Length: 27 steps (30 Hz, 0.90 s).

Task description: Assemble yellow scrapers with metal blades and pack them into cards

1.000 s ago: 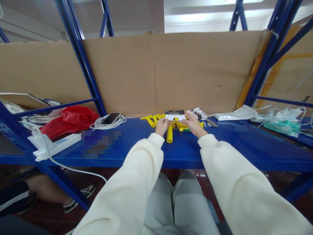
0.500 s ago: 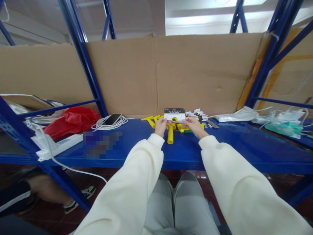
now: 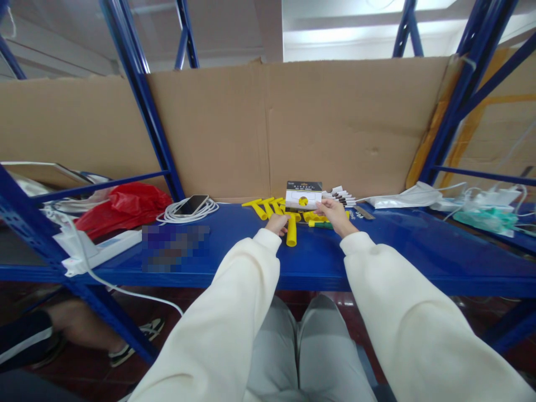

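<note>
You seem to be handling the card (image 3: 303, 192), right hand (image 3: 334, 213) pinching it; the next move needs care. Your left hand (image 3: 276, 224) is half curled, hold unclear.

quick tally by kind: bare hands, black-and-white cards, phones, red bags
bare hands: 2 (left hand, right hand)
black-and-white card: 1, held in the right hand
phone: 1, on the coiled white cable
red bag: 1
total: 5
</note>
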Motion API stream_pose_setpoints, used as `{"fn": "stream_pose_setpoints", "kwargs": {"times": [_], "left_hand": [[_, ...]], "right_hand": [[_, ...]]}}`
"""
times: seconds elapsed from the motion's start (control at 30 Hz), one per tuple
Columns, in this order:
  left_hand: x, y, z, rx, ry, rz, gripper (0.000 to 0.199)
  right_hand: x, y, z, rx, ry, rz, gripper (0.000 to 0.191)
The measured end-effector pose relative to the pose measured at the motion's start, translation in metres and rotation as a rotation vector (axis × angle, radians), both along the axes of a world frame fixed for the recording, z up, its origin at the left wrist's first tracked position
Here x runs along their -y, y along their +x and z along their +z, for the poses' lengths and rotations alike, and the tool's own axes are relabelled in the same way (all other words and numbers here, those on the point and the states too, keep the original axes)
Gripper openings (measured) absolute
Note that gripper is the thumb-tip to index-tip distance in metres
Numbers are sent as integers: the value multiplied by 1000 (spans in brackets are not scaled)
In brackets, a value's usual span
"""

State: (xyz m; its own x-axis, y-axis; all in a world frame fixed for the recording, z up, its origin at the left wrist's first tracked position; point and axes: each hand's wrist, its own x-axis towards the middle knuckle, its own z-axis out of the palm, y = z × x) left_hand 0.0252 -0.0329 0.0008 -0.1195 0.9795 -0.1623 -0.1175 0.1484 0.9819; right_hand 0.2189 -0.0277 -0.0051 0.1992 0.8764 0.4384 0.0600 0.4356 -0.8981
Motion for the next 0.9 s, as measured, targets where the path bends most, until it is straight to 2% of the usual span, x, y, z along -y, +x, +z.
{"fn": "stream_pose_setpoints", "kwargs": {"times": [0.13, 0.23, 0.43, 0.63, 0.9], "left_hand": [[3, 2, 2, 14, -29, -58, 24], [3, 3, 4, 89, 3, -38, 22], [4, 0, 13, 253, 111, 70, 14], [4, -7, 20, 509, 212, 275, 16], [3, -9, 21, 530, 216, 437, 20]], "right_hand": [[-1, 1, -1, 8, 18, 2, 41], [-2, 1, -1, -6, 26, 6, 42], [-6, 3, 1, -78, 33, -25, 41], [-9, 6, 2, -99, 33, -77, 38], [-13, 12, 0, -72, 60, -125, 41]]}}
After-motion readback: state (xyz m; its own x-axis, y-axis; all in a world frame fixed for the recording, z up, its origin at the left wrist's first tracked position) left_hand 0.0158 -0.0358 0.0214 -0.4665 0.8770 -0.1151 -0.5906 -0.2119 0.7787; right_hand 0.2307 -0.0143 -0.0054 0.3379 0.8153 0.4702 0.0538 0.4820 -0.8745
